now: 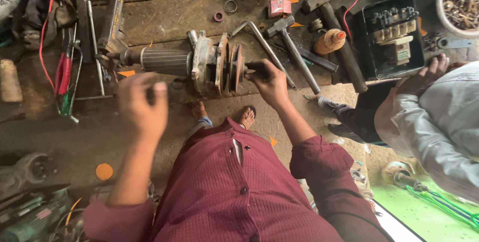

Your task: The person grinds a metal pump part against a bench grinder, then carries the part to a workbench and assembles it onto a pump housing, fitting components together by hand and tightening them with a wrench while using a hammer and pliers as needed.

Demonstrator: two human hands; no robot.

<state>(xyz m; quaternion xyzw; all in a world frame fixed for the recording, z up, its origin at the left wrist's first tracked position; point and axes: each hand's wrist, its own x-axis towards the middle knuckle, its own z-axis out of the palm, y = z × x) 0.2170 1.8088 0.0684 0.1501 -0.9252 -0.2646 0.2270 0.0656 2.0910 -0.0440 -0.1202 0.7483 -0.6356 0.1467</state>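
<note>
A motor rotor assembly (199, 62) lies on its side at the edge of a wooden workbench (164, 10). It has a ribbed grey armature on the left, and a metal end housing and discs on the right. My right hand (269, 82) grips a dark tool (254, 66) pressed against the right end of the assembly. My left hand (142, 105) hovers in front of the armature, blurred, fingers apart and holding nothing. I wear a maroon shirt.
A hammer (294, 47), a bent bar (259, 40), red-handled pliers (64, 75), a small red box (279, 7) and a black electrical box (394, 35) lie on the bench. Another person in a grey sleeve (439, 122) stands at right, a hand on the black box.
</note>
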